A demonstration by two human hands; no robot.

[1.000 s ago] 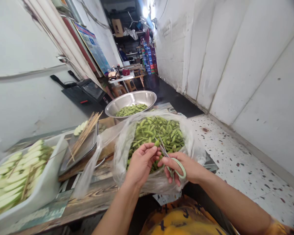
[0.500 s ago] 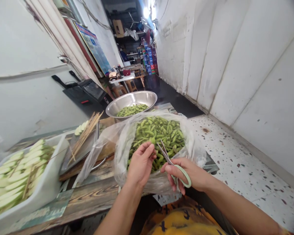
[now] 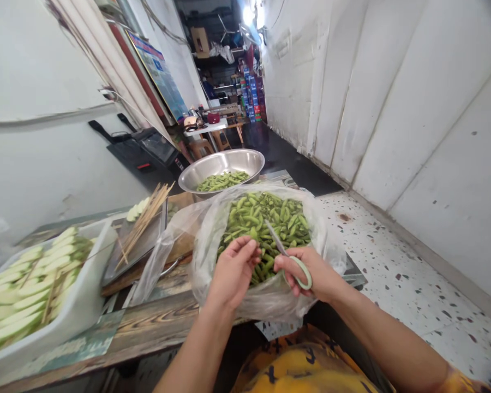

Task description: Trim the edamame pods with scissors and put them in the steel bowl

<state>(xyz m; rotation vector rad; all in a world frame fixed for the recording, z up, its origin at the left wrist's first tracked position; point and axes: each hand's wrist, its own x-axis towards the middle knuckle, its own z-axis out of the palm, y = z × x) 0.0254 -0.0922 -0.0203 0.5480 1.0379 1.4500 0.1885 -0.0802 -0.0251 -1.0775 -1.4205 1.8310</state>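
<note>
My left hand [image 3: 235, 270] pinches a green edamame pod [image 3: 253, 233], whose tip shows above the thumb and fingers. Around the green handle of a pair of scissors [image 3: 276, 238] my right hand [image 3: 306, 273] is closed. The blades lie together, pointing up and slightly left, just right of the pod. Beneath both hands, a clear plastic bag [image 3: 207, 240] is rolled open and full of edamame pods [image 3: 284, 213]. Beyond the bag, a steel bowl [image 3: 251, 159] holds more pods [image 3: 223, 180].
At left stands a white tub [image 3: 92, 284] of skewered pale green slices [image 3: 28, 295]. Bamboo skewers [image 3: 147, 218] lie on a metal tray [image 3: 137, 248] beside it. Everything rests on a wooden table [image 3: 163, 322]. Speckled floor [image 3: 393, 273] and a white wall [image 3: 413, 109] are at right.
The scissor blades have gone from spread to closed. My right hand has shifted slightly up; the left keeps its pinch on the pod.
</note>
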